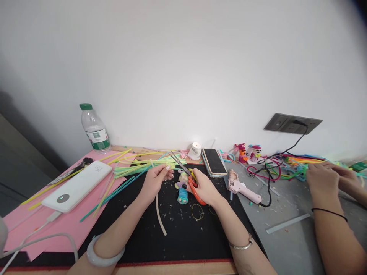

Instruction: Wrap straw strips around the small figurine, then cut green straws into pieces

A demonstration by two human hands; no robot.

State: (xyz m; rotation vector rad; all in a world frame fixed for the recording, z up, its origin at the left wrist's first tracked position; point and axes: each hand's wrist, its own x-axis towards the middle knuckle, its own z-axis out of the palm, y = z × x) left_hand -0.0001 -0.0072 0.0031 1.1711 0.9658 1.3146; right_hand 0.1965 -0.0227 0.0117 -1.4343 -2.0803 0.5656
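Counts: two bare hands at work over one black mat [186, 240]. One pair of scissors [192, 182], orange-handled. One pale stem [159, 215]. One small blue figure [182, 194]. Two elastic loops, thin and yellowish, lie on the mat near the right wrist; pale scraps around them, too many to count.

Left hand [153, 181]: thumb and forefinger drawn together in a pinch, the other fingers curled. The pale stem shows above the hand and hangs below it, bending down over the mat; what sits right between the tips is too small to tell.

Right hand [205, 187]: fingers closed round the scissors' handles, blades pointing up and to the left, toward the left fingertips. The blue figure is just below and left of the right fingers; whether they touch it cannot be told.

Left side: one bottle [96, 131], green-capped; one white power bank [77, 187] on pink paper [86, 225]; a bundle of green and yellow stems [137, 168] beyond the left hand.

Right side: one small white cup [195, 151], one phone [213, 162] atop another flat item, one pink glue gun [243, 191], two upright figures [242, 153] by the wall. Another person's two hands [322, 177] are among coloured stems at far right.
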